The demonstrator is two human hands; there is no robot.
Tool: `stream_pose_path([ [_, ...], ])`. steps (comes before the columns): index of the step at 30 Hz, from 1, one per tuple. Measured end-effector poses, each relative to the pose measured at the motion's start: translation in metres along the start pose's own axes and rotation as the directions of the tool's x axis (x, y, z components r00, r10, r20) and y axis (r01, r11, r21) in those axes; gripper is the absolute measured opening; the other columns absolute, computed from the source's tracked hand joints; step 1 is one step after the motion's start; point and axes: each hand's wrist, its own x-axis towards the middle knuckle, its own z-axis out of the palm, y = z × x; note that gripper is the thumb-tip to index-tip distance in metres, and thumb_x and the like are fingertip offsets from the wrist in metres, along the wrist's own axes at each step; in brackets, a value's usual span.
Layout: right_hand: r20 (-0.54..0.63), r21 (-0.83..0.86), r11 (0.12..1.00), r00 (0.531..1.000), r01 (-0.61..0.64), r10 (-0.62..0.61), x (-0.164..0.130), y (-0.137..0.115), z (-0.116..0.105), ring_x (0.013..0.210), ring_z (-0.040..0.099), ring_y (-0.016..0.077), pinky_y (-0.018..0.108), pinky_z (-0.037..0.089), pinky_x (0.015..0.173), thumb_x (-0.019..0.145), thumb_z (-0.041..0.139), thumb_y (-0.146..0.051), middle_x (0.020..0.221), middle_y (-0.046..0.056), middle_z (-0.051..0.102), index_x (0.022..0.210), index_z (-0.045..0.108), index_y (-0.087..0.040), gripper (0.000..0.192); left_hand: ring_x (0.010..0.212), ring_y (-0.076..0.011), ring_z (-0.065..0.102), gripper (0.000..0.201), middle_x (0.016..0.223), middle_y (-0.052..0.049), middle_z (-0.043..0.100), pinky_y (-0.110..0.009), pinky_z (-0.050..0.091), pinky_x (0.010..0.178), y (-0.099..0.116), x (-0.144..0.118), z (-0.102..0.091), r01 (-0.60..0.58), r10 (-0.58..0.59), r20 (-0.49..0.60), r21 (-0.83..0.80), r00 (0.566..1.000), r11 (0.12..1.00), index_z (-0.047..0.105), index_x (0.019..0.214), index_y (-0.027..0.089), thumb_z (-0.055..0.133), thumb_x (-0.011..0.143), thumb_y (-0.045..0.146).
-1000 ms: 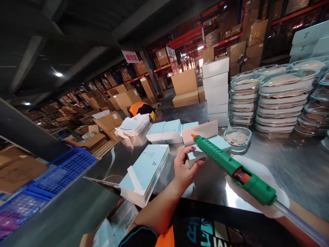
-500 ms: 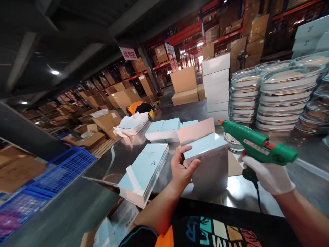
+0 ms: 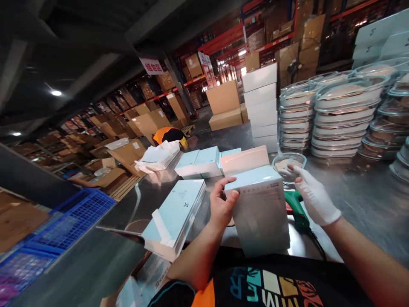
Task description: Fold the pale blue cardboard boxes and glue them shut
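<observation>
My left hand [image 3: 222, 207] grips the pale-blue box [image 3: 258, 209] by its left wall, standing at desk's near edge. Gloved right hand [image 3: 315, 198] loose, empty, just beside it. Light, stiff card, dents easily; hold by corners.

The bare left hand [image 3: 221, 205] grips the left edge of a pale blue box [image 3: 259, 209] standing on the steel table [image 3: 358, 200]. The white-gloved right hand [image 3: 315, 197] reaches open toward a clear lidded dish [image 3: 289, 165] just beyond. A green glue gun [image 3: 296, 210] lies beneath it. Stacked dishes [image 3: 343, 117] stand far right.
</observation>
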Motion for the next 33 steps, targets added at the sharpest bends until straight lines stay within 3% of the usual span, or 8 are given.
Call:
stream_pose_path([
  [3, 0.151, 0.234, 0.969, 0.988, -0.073, 0.038, 0.003, -0.043, 0.027, 0.131, 0.071, 0.0359, 0.05, 0.061, 0.108, 0.086, 0.071, -0.073, 0.138, 0.01, 0.076, 0.134, 0.07, -0.029, 0.065, 0.097, -0.0273, 0.071, 0.062, 0.106, -0.009, 0.076, -0.038, 0.057, 0.088, 0.001, -0.004, 0.003, -0.11, 0.107, 0.051, 0.066, 0.993, 0.992, 0.08, 0.109, 0.022, 0.08, 0.081, 0.078],
  [6, 0.233, 0.157, 0.988, 0.972, -0.011, -0.027, 0.004, -0.054, 0.032, 0.127, 0.071, 0.0365, 0.05, 0.059, 0.111, 0.083, 0.078, -0.069, 0.127, 0.011, 0.079, 0.125, 0.073, -0.024, 0.061, 0.117, -0.0314, 0.072, 0.053, 0.121, -0.012, 0.075, -0.044, 0.055, 0.102, -0.001, -0.007, 0.003, -0.217, 0.214, 0.046, 0.066, 0.976, 0.974, 0.076, 0.105, 0.022, 0.077, 0.088, 0.073],
  [12, 0.283, 0.139, 0.888, 0.842, 0.438, -0.459, -0.007, -0.021, 0.02, 0.122, 0.073, 0.0278, 0.045, 0.06, 0.107, 0.093, 0.083, -0.043, 0.134, 0.013, 0.075, 0.112, 0.075, -0.023, 0.029, 0.119, -0.0312, 0.075, 0.039, 0.11, -0.007, 0.076, -0.051, 0.057, 0.106, -0.014, -0.007, -0.009, -0.383, 0.382, 0.052, 0.021, 0.923, 0.924, 0.071, 0.112, 0.024, 0.08, 0.094, 0.058],
  [16, 0.203, 0.135, 0.664, 0.636, 0.735, -0.745, -0.018, -0.025, 0.033, 0.127, 0.068, 0.0224, 0.043, 0.059, 0.108, 0.103, 0.07, -0.017, 0.129, 0.01, 0.078, 0.127, 0.072, -0.029, 0.027, 0.119, -0.0313, 0.076, 0.021, 0.108, -0.006, 0.074, -0.054, 0.059, 0.104, -0.004, 0.007, -0.032, -0.503, 0.485, 0.197, 0.052, 0.852, 0.862, 0.076, 0.099, 0.025, 0.075, 0.101, 0.046],
  [22, 0.28, 0.04, 0.551, 0.52, 0.833, -0.807, -0.018, -0.034, 0.057, 0.143, 0.061, 0.0266, 0.051, 0.053, 0.118, 0.11, 0.063, -0.032, 0.153, 0.015, 0.068, 0.162, 0.052, -0.029, 0.053, 0.14, -0.0383, 0.061, 0.045, 0.143, -0.016, 0.072, -0.057, 0.054, 0.112, 0.065, 0.024, -0.046, -0.725, 0.245, 0.76, 0.391, 0.602, 0.567, 0.07, 0.133, 0.028, 0.083, 0.094, 0.045],
  [24, 0.383, 0.041, 0.645, 0.584, 0.763, -0.716, 0.0, -0.021, 0.054, 0.151, 0.057, 0.0294, 0.05, 0.052, 0.122, 0.112, 0.054, -0.054, 0.166, 0.018, 0.057, 0.173, 0.037, -0.023, 0.07, 0.127, -0.0354, 0.066, 0.045, 0.141, -0.016, 0.073, -0.053, 0.057, 0.104, 0.08, 0.025, -0.043, -0.762, 0.185, 0.787, 0.463, 0.588, 0.453, 0.066, 0.14, 0.028, 0.079, 0.098, 0.037],
  [28, 0.335, -0.268, 0.873, 0.889, 0.408, -0.312, 0.061, 0.027, 0.033, 0.151, 0.059, 0.0305, 0.05, 0.047, 0.127, 0.115, 0.033, -0.059, 0.161, 0.016, 0.063, 0.164, 0.054, -0.019, 0.067, 0.121, -0.0327, 0.069, 0.029, 0.133, -0.015, 0.072, -0.048, 0.058, 0.1, 0.079, 0.031, -0.047, -0.678, 0.105, 0.724, 0.572, 0.682, 0.462, 0.07, 0.129, 0.027, 0.072, 0.101, 0.031],
  [33, 0.147, -0.445, 0.875, 0.979, 0.193, -0.141, 0.102, 0.079, 0.006, 0.134, 0.067, 0.0388, 0.063, 0.048, 0.12, 0.099, 0.075, -0.05, 0.134, 0.02, 0.075, 0.116, 0.08, -0.015, 0.039, 0.107, -0.0322, 0.072, 0.039, 0.117, -0.011, 0.075, -0.041, 0.059, 0.087, 0.062, 0.039, -0.06, -0.353, -0.268, 0.561, 0.756, 0.783, 0.552, 0.068, 0.112, 0.024, 0.087, 0.082, 0.041],
])
